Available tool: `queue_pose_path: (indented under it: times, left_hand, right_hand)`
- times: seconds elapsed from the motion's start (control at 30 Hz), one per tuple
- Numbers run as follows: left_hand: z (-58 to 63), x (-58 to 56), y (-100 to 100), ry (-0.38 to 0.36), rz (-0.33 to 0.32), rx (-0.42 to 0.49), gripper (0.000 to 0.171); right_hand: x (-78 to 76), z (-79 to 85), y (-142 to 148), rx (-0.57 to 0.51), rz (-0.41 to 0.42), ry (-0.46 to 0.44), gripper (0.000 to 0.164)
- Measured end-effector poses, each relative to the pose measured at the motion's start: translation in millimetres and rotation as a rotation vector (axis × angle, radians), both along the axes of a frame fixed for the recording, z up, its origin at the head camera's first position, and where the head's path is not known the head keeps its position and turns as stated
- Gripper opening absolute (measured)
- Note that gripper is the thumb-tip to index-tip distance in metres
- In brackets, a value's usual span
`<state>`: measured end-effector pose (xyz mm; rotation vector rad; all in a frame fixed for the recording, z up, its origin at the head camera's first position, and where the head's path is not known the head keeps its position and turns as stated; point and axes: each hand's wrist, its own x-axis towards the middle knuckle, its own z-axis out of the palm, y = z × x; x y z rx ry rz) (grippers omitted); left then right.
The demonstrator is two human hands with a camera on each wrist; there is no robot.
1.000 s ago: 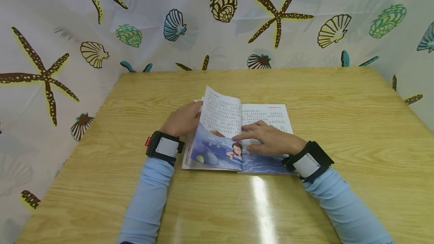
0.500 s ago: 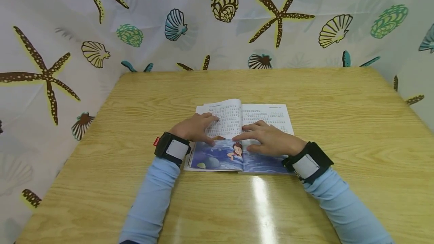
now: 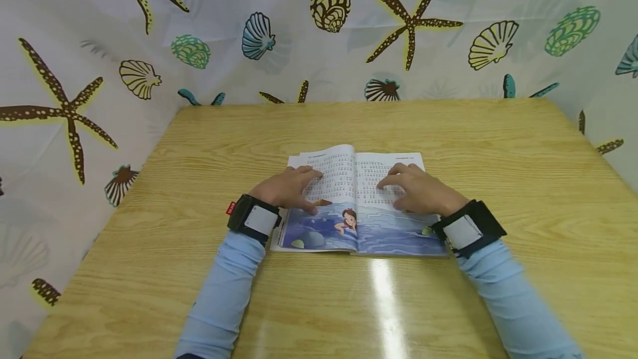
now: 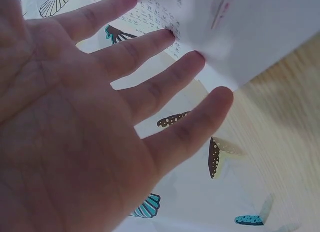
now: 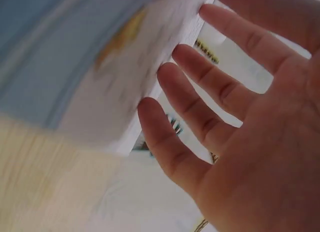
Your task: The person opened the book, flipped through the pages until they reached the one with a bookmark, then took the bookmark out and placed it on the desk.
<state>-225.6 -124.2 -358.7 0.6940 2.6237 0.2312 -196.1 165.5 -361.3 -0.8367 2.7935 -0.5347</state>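
Note:
An open book lies on the table, with printed text above and a blue sea picture with a girl along the bottom of the spread. My left hand rests on the left page, its fingers spread over the text. In the left wrist view the left hand shows its palm, fingertips at the paper. On the right page lies my right hand, fingers loosely extended toward the text. The right wrist view has the right hand with fingertips touching the page. Neither hand grips anything.
The book sits mid-way on a light wooden table. Behind and left of it hangs a white cloth printed with shells and starfish. Each wrist carries a black strap over a light blue sleeve.
The left page, raised by my left hand a second ago, now lies down, with that hand on top. My right hand has moved right, away from the book's middle fold.

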Motion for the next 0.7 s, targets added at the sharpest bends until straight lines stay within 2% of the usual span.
queue_pose_path:
  times: [0.33, 0.7]
  left_hand:
    - [1.0, 1.0, 0.7, -0.003, 0.024, 0.006, 0.084]
    - [0.8, 0.3, -0.8, -0.009, 0.008, 0.012, 0.085]
  right_hand:
    - [-14.9, 0.4, 47.2, -0.016, -0.13, -0.054, 0.035]
    - [-14.7, -0.6, 50.0, -0.005, -0.174, -0.04, 0.038]
